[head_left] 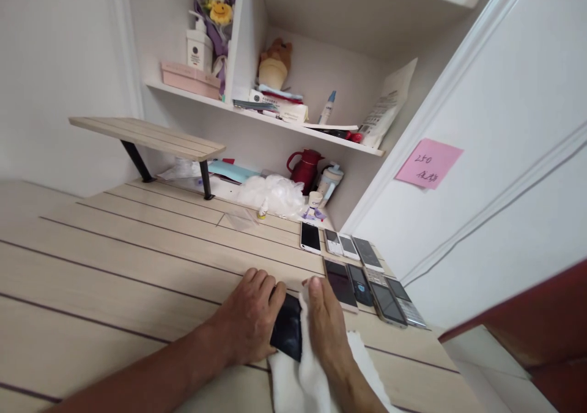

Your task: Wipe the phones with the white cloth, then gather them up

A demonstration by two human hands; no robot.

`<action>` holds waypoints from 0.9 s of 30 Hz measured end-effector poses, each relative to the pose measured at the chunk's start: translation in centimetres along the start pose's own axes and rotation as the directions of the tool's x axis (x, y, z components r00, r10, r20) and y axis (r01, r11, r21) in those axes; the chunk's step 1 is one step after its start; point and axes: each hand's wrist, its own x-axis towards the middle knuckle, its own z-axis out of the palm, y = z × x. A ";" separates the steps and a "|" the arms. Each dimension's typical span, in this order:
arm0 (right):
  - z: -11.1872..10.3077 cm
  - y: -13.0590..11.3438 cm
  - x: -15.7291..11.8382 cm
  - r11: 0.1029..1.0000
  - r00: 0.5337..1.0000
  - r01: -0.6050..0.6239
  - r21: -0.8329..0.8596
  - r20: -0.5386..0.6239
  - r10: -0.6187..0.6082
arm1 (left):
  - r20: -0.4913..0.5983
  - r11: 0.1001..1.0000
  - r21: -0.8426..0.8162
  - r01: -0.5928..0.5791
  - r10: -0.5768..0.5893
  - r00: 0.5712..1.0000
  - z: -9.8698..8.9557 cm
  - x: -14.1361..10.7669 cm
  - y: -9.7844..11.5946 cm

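Phone held closed-fingered by left hand.
White cloth gripped against it by right hand; more phones laid just beside.

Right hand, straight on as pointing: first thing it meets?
Probably the white-framed smartphone lying on the tabletop, ahead of the right hand; depth is hard to judge from this view.

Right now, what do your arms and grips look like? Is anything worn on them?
Both grips are bare human hands, the left hand and the right hand. The left forearm and right forearm are bare too. I can see no sleeves, gloves, watch, rings or cables on them.
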 end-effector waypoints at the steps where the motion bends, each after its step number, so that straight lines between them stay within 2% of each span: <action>1: 0.0 0.1 -0.1 0.999 0.998 -0.016 0.034 -0.058 0.017 | -0.006 1.000 -0.010 0.014 -0.014 1.000 0.1 0.0 0.0; 3: -0.1 0.3 -0.1 0.994 0.988 -0.057 0.097 -0.136 0.070 | -0.013 0.999 -0.029 0.040 -0.041 0.999 0.2 0.0 0.0; 6: -0.6 0.4 -0.1 0.985 0.981 -0.124 0.123 -0.131 0.140 | -0.023 0.995 -0.040 0.088 -0.089 0.996 0.4 -0.1 -0.3; 9: -0.7 0.1 0.0 0.962 0.982 -0.189 0.197 0.031 0.187 | -0.024 0.991 -0.024 0.130 -0.131 0.991 0.4 -0.3 -1.0; 12: -0.3 -0.2 0.1 0.954 0.963 -0.194 0.230 0.232 0.140 | -0.014 0.989 0.012 0.150 -0.150 0.989 0.2 -0.5 -1.5; 14: 0.1 0.0 0.2 0.966 0.960 -0.140 0.217 0.268 0.079 | -0.007 0.989 0.032 0.142 -0.142 0.990 0.0 -0.4 -1.6; 16: 0.6 0.4 0.3 0.974 0.967 -0.102 0.201 0.248 0.050 | -0.007 0.990 0.043 0.131 -0.131 0.991 -0.3 -0.4 -1.5; 18: 0.9 0.6 0.3 0.979 0.968 -0.098 0.177 0.244 0.053 | -0.008 0.993 0.050 0.111 -0.111 0.994 -0.7 -0.3 -1.3; 22: 0.9 -0.3 0.1 0.983 0.930 -0.089 0.162 0.367 0.024 | 0.021 0.999 0.047 0.004 -0.005 1.000 -1.3 -0.4 -1.2; 25: 0.2 -1.5 0.1 0.995 0.882 0.012 0.100 0.468 -0.058 | 0.059 0.993 0.026 -0.115 0.113 0.992 -1.2 -0.6 -1.2; 27: -0.3 -1.9 0.2 0.997 0.870 0.067 0.047 0.486 -0.082 | 0.075 0.982 0.006 -0.186 0.185 0.980 -0.9 -0.7 -1.2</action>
